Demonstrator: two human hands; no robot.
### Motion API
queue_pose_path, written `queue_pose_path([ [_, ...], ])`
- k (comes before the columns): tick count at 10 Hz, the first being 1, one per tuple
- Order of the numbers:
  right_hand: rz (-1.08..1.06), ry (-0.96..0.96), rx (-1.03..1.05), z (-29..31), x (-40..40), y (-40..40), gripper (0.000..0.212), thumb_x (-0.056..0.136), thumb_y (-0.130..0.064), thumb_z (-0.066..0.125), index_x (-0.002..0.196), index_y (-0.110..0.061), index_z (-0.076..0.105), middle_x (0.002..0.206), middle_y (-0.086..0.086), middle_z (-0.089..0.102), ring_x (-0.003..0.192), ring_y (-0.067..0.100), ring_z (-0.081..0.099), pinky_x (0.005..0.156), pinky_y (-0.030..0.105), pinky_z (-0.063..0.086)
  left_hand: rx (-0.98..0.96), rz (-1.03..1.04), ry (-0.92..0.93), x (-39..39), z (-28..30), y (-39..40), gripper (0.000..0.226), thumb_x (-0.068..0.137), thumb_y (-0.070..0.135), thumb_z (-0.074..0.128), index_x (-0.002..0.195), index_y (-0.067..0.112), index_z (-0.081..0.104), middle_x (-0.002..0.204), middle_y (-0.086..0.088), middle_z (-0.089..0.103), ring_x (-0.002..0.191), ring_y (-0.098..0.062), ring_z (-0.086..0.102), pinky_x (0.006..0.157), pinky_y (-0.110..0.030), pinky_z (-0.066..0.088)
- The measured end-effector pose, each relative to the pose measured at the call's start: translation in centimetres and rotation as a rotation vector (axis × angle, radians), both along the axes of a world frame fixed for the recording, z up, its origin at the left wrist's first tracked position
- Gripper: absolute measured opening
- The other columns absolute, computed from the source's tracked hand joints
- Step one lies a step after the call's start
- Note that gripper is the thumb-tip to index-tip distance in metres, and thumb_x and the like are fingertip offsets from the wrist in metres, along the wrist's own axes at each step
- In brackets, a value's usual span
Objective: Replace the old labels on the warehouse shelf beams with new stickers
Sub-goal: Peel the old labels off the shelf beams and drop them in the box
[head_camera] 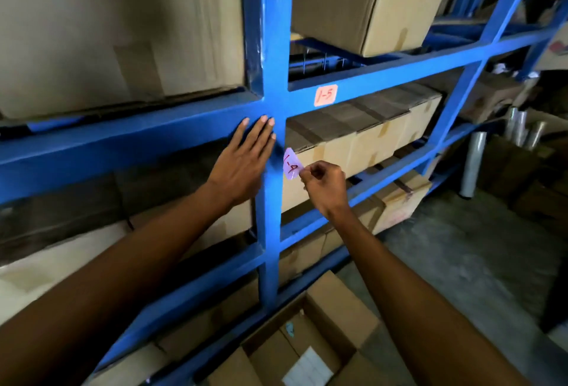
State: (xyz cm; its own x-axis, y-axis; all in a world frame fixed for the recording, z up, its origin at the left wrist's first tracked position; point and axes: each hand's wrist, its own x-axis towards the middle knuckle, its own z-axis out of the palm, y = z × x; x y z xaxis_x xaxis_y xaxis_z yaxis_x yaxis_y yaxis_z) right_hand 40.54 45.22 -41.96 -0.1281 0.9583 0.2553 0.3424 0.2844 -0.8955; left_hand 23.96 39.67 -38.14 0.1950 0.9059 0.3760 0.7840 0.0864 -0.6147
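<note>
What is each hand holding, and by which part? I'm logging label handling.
The right hand pinches the pink 1-4 sticker by its lower right edge. The left hand holds nothing; it rests flat on the blue shelf frame.

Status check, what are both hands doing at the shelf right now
Left hand flat on blue beam. Right hand pinching pink 1-4 sticker, off the rack. 1-5 label stuck on upper beam. Nothing in the way.
</note>
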Motion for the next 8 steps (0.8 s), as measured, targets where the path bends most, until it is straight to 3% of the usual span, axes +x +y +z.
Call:
queue_pose_path([
  [2, 0.065, -0.151, -0.291, -12.0, 3.2, 3.1, 0.020, 0.076, -0.018, 0.063, 0.058, -0.012, 0.057, 0.058, 0.007, 0.057, 0.061, 0.015, 0.051, 0.061, 0.027, 0.039, -0.256, 0.076, 0.039, 3.4, -10.6, 3.0, 0.076, 0.087, 0.035, 0.041, 0.146, -0.003, 0.010, 0.156, -0.025, -0.004, 0.144, -0.038, -0.008, 0.111, -0.053, -0.013],
  [3, 0.105, -0.293, -0.463, -18.6, 4.9, 2.7, 0.029, 0.076, -0.020, 0.060, 0.051, -0.012, 0.048, 0.069, 0.021, 0.062, 0.067, 0.022, 0.055, 0.066, 0.033, 0.042, -0.337, 0.107, 0.058, 4.0, -15.1, 3.1, 0.069, 0.093, 0.034, 0.033, 0.146, -0.003, 0.011, 0.155, -0.026, 0.001, 0.144, -0.039, -0.004, 0.110, -0.053, -0.011],
  [4, 0.162, -0.464, -0.644, -24.9, 6.6, 2.2, 0.019, 0.079, -0.019, 0.061, 0.064, -0.007, 0.063, 0.091, 0.026, 0.068, 0.088, 0.034, 0.063, 0.073, 0.036, 0.046, -0.446, 0.155, 0.025, 4.6, -20.1, 3.0, 0.064, 0.095, 0.029, 0.031, 0.145, -0.004, 0.009, 0.155, -0.027, 0.001, 0.144, -0.039, -0.001, 0.115, -0.050, -0.004],
  [5, 0.224, -0.541, -0.779, -28.4, 7.9, 1.2, 0.028, 0.084, -0.021, 0.058, 0.093, 0.004, 0.067, 0.105, 0.024, 0.066, 0.102, 0.035, 0.061, 0.081, 0.035, 0.046, -0.498, 0.196, -0.061, 4.8, -23.4, 2.3, 0.057, 0.096, 0.020, 0.027, 0.146, 0.001, 0.009, 0.155, -0.026, -0.004, 0.144, -0.039, -0.004, 0.115, -0.048, -0.004],
  [6, 0.276, -0.571, -0.848, -30.3, 8.3, 0.4, 0.029, 0.090, -0.014, 0.053, 0.107, 0.007, 0.062, 0.116, 0.026, 0.061, 0.110, 0.036, 0.057, 0.088, 0.035, 0.045, -0.477, 0.203, -0.104, 4.6, -25.6, 1.7, 0.065, 0.091, 0.024, 0.033, 0.148, 0.008, 0.007, 0.156, -0.025, -0.004, 0.144, -0.038, -0.004, 0.115, -0.049, -0.004],
  [8, 0.314, -0.645, -0.851, -31.6, 7.8, -0.3, 0.029, 0.090, -0.008, 0.053, 0.114, 0.009, 0.057, 0.122, 0.026, 0.058, 0.115, 0.037, 0.054, 0.091, 0.036, 0.042, -0.469, 0.237, -0.077, 5.0, -26.0, 1.9, 0.082, 0.084, 0.038, 0.049, 0.149, 0.012, 0.007, 0.156, -0.026, -0.004, 0.145, -0.039, -0.004, 0.115, -0.051, -0.003],
])
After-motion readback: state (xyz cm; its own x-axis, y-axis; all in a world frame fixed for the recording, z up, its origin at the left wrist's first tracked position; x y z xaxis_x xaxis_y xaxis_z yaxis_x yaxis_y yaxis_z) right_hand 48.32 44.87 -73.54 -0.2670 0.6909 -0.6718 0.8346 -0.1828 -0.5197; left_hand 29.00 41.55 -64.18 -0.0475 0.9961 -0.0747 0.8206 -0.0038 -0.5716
